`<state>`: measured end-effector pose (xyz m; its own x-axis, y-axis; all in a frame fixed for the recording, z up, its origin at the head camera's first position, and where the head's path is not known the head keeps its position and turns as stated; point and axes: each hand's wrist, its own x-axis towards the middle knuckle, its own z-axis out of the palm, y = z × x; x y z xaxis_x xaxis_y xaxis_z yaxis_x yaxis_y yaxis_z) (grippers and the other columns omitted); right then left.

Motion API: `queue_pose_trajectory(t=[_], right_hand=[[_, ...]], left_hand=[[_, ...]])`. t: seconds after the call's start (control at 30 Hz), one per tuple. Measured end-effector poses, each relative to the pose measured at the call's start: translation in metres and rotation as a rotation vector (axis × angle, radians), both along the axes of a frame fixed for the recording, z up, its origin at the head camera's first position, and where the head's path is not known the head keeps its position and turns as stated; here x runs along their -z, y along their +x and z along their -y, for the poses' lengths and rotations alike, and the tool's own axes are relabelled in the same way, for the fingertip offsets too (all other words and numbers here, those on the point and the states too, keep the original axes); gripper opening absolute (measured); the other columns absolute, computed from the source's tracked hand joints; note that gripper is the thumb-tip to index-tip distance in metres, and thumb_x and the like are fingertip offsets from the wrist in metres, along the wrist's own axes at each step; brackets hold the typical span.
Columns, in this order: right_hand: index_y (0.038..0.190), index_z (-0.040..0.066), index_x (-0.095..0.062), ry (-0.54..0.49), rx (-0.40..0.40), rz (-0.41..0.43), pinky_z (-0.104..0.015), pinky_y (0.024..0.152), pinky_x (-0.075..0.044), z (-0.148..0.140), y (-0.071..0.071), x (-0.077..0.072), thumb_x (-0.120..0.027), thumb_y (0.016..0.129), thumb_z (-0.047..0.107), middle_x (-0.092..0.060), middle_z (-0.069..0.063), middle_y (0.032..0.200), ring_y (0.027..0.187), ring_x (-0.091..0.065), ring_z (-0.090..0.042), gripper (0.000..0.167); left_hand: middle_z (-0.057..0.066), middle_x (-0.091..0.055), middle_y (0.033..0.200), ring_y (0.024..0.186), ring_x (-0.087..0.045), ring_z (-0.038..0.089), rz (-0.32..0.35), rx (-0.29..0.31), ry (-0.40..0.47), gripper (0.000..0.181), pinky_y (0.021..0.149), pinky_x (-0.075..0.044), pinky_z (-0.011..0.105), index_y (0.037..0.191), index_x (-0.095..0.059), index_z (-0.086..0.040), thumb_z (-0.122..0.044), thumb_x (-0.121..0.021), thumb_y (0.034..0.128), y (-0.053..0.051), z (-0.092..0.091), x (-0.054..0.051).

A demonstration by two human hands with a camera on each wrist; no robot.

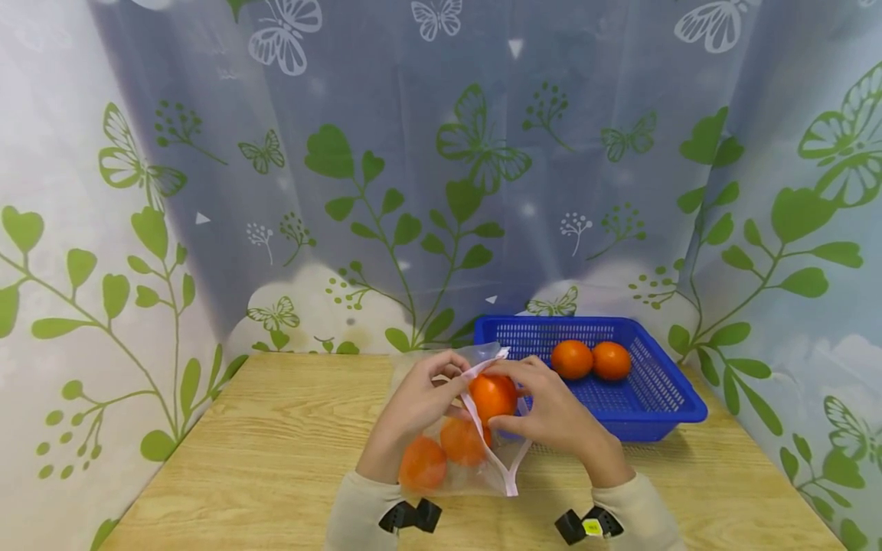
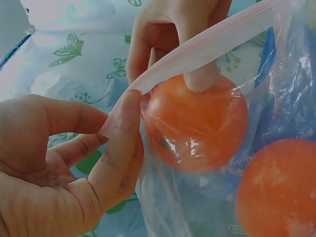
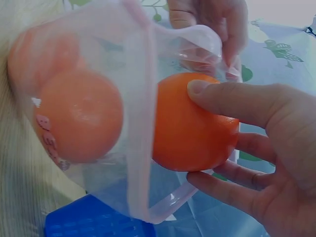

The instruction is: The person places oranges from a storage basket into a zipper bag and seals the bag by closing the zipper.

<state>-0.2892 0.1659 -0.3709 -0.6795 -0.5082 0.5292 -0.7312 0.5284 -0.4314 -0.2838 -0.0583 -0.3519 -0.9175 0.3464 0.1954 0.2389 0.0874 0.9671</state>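
Note:
A clear zip bag [image 1: 506, 459] with a pale pink rim lies tilted on the table, its mouth spread apart. My left hand [image 1: 420, 394] pinches that rim between thumb and fingers, as the left wrist view [image 2: 74, 148] also shows. In my right hand [image 1: 558, 409] is an orange [image 1: 493, 398], held by thumb and fingertips and partly inside the bag's mouth in the right wrist view [image 3: 195, 123]. Two more oranges, one nearer the mouth [image 1: 463, 441] and one deeper [image 1: 423, 464], rest inside the bag, seen through its film.
A blue plastic basket [image 1: 678, 390] stands at the back right behind my right hand. Two oranges, a left one [image 1: 572, 360] and a right one [image 1: 612, 361], sit in it. The wooden table [image 1: 276, 444] meets a patterned curtain [image 1: 358, 229] at the back.

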Motion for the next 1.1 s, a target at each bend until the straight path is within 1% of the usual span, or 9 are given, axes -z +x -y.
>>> queue_pose_trajectory(t=[0.07, 0.17, 0.3, 0.47, 0.67, 0.8, 0.9, 1.03, 1.1], right_hand=[[0.135, 0.021, -0.066, -0.004, -0.004, 0.028, -0.031, 0.088, -0.063, -0.001, 0.001, -0.002, -0.093, 0.076, 0.018, -0.068, 0.000, 0.125, 0.103, -0.052, -0.014, 0.065], [0.134, 0.021, -0.066, 0.000, -0.009, 0.033, -0.031, 0.088, -0.063, -0.002, 0.000, -0.003, -0.093, 0.075, 0.017, -0.068, 0.000, 0.125, 0.102, -0.051, -0.014, 0.066], [0.132, 0.017, -0.067, 0.012, -0.014, -0.022, -0.029, 0.084, -0.062, 0.000, -0.002, 0.000, -0.094, 0.073, 0.016, -0.070, -0.001, 0.123, 0.098, -0.051, -0.012, 0.065], [0.128, 0.014, -0.069, 0.015, -0.030, -0.100, -0.028, 0.080, -0.061, 0.003, -0.005, 0.005, -0.096, 0.071, 0.017, -0.073, -0.002, 0.122, 0.094, -0.051, -0.012, 0.064], [0.127, 0.012, -0.069, 0.030, -0.035, -0.146, -0.029, 0.077, -0.058, 0.004, -0.007, 0.009, -0.095, 0.071, 0.016, -0.074, -0.004, 0.121, 0.093, -0.053, -0.015, 0.062], [0.128, 0.011, -0.069, 0.051, -0.031, -0.170, -0.029, 0.079, -0.054, 0.005, -0.008, 0.010, -0.095, 0.071, 0.016, -0.074, -0.005, 0.123, 0.095, -0.055, -0.017, 0.062], [0.128, 0.011, -0.069, 0.063, -0.026, -0.175, -0.030, 0.080, -0.053, 0.005, -0.008, 0.009, -0.095, 0.071, 0.016, -0.073, -0.005, 0.124, 0.097, -0.058, -0.018, 0.063], [0.128, 0.011, -0.069, 0.066, -0.026, -0.172, -0.035, 0.086, -0.058, 0.005, -0.007, 0.009, -0.095, 0.072, 0.015, -0.073, -0.005, 0.126, 0.105, -0.062, -0.023, 0.062], [0.128, 0.009, -0.069, 0.048, -0.039, -0.157, -0.037, 0.088, -0.062, 0.006, -0.007, 0.009, -0.094, 0.073, 0.013, -0.072, -0.008, 0.127, 0.110, -0.065, -0.027, 0.061]], left_hand=[[0.015, -0.061, 0.097, 0.073, -0.062, 0.017, -0.003, 0.008, 0.000, 0.017, 0.068, -0.067, 0.035, 0.109, -0.063, 0.004, -0.012, -0.062, 0.1027, 0.000, 0.001, 0.000], [0.015, -0.060, 0.097, 0.072, -0.062, 0.017, -0.011, 0.029, -0.001, 0.018, 0.068, -0.067, 0.035, 0.110, -0.063, 0.004, -0.013, -0.062, 0.1029, 0.000, 0.001, 0.000], [0.016, -0.059, 0.097, 0.072, -0.063, 0.018, -0.016, 0.051, -0.007, 0.019, 0.068, -0.067, 0.035, 0.110, -0.062, 0.005, -0.013, -0.062, 0.1032, 0.000, 0.002, 0.000], [0.018, -0.060, 0.098, 0.071, -0.064, 0.018, -0.021, 0.049, -0.023, 0.019, 0.069, -0.067, 0.035, 0.110, -0.062, 0.004, -0.014, -0.062, 0.1031, 0.002, 0.003, -0.001], [0.018, -0.061, 0.097, 0.070, -0.064, 0.017, -0.024, 0.048, -0.029, 0.019, 0.068, -0.067, 0.036, 0.110, -0.063, 0.005, -0.013, -0.062, 0.1030, 0.002, 0.003, -0.001], [0.020, -0.061, 0.098, 0.070, -0.063, 0.017, -0.022, 0.048, -0.029, 0.020, 0.068, -0.067, 0.036, 0.111, -0.063, 0.005, -0.013, -0.062, 0.1032, 0.002, 0.003, -0.001], [0.023, -0.062, 0.101, 0.070, -0.064, 0.017, -0.024, 0.049, -0.031, 0.020, 0.069, -0.067, 0.036, 0.111, -0.063, 0.006, -0.013, -0.062, 0.1033, 0.002, 0.003, -0.001], [0.025, -0.062, 0.103, 0.070, -0.064, 0.017, -0.033, 0.049, -0.031, 0.020, 0.068, -0.067, 0.035, 0.111, -0.063, 0.006, -0.013, -0.062, 0.1033, 0.003, 0.004, -0.002], [0.026, -0.062, 0.103, 0.070, -0.064, 0.018, -0.035, 0.047, -0.030, 0.020, 0.068, -0.067, 0.035, 0.111, -0.062, 0.006, -0.013, -0.062, 0.1034, 0.003, 0.004, -0.001]])
